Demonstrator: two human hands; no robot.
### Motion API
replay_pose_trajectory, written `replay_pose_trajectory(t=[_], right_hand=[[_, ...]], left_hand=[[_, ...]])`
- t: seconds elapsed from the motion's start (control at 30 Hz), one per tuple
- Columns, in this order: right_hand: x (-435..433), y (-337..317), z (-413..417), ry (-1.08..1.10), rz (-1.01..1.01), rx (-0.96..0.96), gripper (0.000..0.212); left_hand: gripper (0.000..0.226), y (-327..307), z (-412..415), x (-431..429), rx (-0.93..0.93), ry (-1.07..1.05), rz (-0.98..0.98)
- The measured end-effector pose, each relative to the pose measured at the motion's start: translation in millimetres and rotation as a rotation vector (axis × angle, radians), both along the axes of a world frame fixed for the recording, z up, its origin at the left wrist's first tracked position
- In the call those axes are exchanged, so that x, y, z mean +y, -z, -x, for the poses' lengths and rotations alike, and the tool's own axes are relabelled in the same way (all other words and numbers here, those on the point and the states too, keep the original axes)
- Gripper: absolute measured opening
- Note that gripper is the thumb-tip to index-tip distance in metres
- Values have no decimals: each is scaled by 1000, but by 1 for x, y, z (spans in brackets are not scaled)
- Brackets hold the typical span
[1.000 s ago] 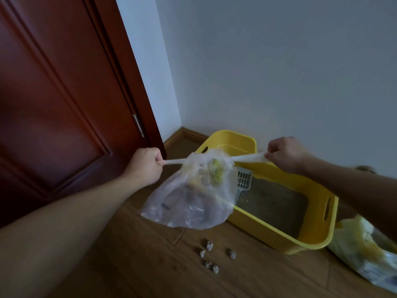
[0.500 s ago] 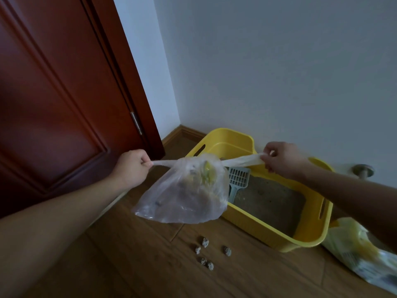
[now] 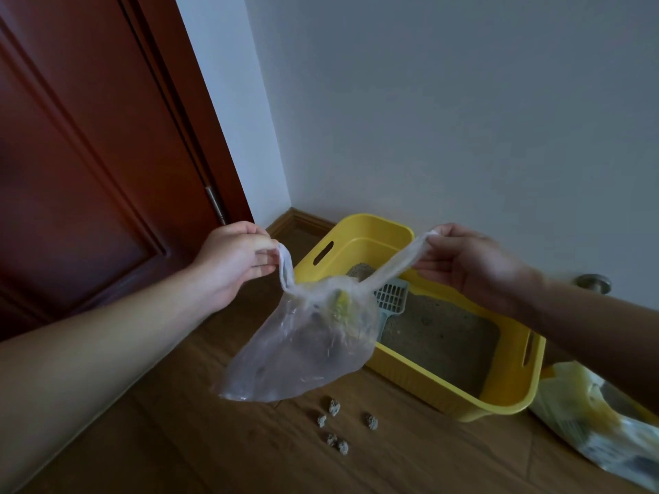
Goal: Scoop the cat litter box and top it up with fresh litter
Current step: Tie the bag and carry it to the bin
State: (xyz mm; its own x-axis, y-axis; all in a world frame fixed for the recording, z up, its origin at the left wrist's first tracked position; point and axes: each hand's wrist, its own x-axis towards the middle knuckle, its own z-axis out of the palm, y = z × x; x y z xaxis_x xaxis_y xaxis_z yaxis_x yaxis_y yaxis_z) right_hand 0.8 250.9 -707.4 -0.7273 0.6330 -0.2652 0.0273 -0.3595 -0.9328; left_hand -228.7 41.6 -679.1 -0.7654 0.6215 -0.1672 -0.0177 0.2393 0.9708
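Note:
A clear plastic bag (image 3: pixel 306 347) hangs in the air in front of me, with something yellow-green and dark inside. My left hand (image 3: pixel 231 265) pinches its left handle, and my right hand (image 3: pixel 467 265) pinches the right one. Behind the bag, a yellow litter box (image 3: pixel 513 404) stands on the wooden floor against the wall, holding grey litter (image 3: pixel 438 333). A pale blue slotted scoop (image 3: pixel 392 297) leans inside the box, partly hidden by the bag. Several grey litter clumps (image 3: pixel 335 422) lie on the floor before the box.
A dark red wooden door (image 3: pixel 89 155) fills the left side. A yellow and white litter sack (image 3: pixel 599 422) lies on the floor at the right, beside the box. A metal door stop (image 3: pixel 593 281) sticks out of the wall behind my right forearm.
The handles were pulled taut sideways before; now both hands have risen and the handles slope down to the bag, which hangs lower and slacker. The view has tilted up slightly.

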Motion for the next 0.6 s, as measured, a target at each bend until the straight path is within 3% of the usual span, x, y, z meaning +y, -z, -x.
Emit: replay_pose_trajectory(t=[0.17,0.6], right_hand=[[-7,-6,6,-10,153,74,20],[-33,-25,16,-147,83,110,28]], left_hand=[[23,-2,-2,5,-70,79,23],[21,-9,-36,16,-124,142,-17]])
